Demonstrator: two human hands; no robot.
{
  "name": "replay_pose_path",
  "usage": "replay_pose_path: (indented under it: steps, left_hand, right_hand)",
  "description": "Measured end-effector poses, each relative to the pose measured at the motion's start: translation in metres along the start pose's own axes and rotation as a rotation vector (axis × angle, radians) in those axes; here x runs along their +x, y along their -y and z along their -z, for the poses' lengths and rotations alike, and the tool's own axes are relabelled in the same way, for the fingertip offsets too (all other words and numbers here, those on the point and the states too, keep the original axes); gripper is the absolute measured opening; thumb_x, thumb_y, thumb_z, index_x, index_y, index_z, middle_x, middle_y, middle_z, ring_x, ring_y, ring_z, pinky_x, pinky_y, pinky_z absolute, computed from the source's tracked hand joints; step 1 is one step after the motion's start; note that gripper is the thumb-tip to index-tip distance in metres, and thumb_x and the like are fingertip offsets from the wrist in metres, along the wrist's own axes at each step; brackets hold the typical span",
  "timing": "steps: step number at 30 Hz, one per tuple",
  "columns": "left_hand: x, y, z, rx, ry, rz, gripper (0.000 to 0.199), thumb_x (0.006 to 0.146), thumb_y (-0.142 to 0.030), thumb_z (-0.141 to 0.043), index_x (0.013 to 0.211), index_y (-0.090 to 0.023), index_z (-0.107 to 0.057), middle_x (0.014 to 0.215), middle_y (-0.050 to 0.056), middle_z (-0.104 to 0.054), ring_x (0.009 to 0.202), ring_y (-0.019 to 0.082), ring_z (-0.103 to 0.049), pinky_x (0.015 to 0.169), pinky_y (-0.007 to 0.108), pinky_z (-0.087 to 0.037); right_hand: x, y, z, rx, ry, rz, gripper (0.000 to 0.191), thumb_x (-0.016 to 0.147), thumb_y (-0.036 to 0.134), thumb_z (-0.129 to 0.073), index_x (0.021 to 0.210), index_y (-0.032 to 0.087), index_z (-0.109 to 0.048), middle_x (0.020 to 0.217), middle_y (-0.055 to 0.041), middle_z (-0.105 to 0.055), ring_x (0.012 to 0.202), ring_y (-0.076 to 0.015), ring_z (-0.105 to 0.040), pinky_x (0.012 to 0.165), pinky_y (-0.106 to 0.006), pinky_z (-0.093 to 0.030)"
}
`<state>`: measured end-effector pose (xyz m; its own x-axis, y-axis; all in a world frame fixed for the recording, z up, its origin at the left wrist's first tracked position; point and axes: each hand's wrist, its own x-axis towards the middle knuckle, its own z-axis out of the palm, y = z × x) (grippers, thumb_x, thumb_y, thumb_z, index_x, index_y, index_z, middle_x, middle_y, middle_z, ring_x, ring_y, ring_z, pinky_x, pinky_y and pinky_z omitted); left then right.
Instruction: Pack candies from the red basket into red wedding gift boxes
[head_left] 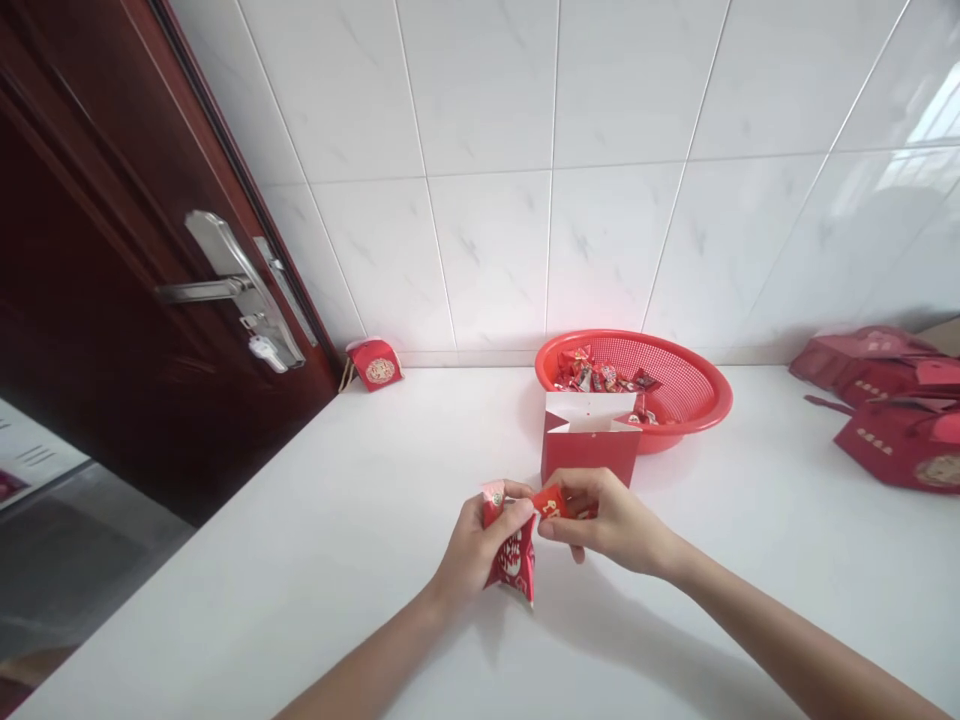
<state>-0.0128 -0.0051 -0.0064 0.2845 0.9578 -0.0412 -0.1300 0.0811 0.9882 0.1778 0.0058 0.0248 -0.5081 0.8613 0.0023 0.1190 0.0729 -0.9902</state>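
Note:
My left hand is closed round a red candy packet with white lettering, held above the white table. Close beside it, my right hand pinches a small orange-red wrapped candy with gold print. The two hands nearly touch at the candy, and part of it is hidden by the right fingers. Just behind the hands stands an upright red paper bag, its top open and its inside white. Behind the bag, a red plastic basket holds several wrapped candies.
A small red gift box sits at the table's back left, near a dark red door with a metal handle. Several red gift boxes are grouped at the right. White tiled wall borders the back of the white table.

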Motion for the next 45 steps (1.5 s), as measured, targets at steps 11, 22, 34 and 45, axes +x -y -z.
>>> replay_pose_path:
  steps: [11, 22, 34, 45]
  left_hand:
    - [0.002, -0.006, 0.005, 0.007, -0.096, -0.028, 0.041, 0.077, -0.057, -0.077, 0.078, -0.017, -0.067, 0.052, -0.004, -0.053, 0.044, 0.008, -0.043, 0.045, 0.021, -0.034]
    - [0.003, 0.015, 0.011, -0.002, -0.124, 0.024, 0.056, 0.073, -0.064, -0.079, 0.102, -0.017, -0.072, 0.055, -0.003, -0.055, 0.047, 0.01, -0.047, 0.048, 0.022, -0.036]
    - [-0.001, 0.003, 0.003, 0.001, -0.079, -0.017, 0.041, 0.079, -0.057, -0.076, 0.075, -0.016, -0.07, 0.048, -0.003, -0.052, 0.042, 0.01, -0.045, 0.044, 0.022, -0.036]
    - [-0.005, -0.004, 0.003, -0.027, -0.022, -0.002, 0.044, 0.076, -0.059, -0.075, 0.077, -0.018, -0.062, 0.05, -0.002, -0.061, 0.036, 0.011, -0.048, 0.037, 0.023, -0.038]
  right_hand:
    - [0.018, 0.028, 0.005, -0.409, 0.09, 0.031, 0.019, 0.08, 0.029, -0.072, 0.072, 0.018, -0.058, 0.055, 0.0048, -0.05, 0.047, -0.0081, -0.046, 0.043, -0.02, -0.033]
    - [0.024, 0.015, 0.005, -0.142, -0.05, 0.046, 0.037, 0.088, 0.051, -0.066, 0.074, 0.016, -0.064, 0.066, -0.0008, -0.053, 0.053, -0.0089, -0.044, 0.04, -0.019, -0.037]
    - [0.019, 0.019, 0.0, 0.009, -0.053, 0.087, 0.038, 0.079, 0.045, -0.08, 0.076, 0.018, -0.053, 0.07, 0.0012, -0.06, 0.053, -0.0087, -0.052, 0.041, -0.019, -0.043]
    - [0.014, 0.032, 0.009, 0.019, 0.026, 0.044, 0.035, 0.081, 0.046, -0.077, 0.076, 0.017, -0.06, 0.067, 0.0012, -0.062, 0.05, -0.0074, -0.053, 0.043, -0.02, -0.045]
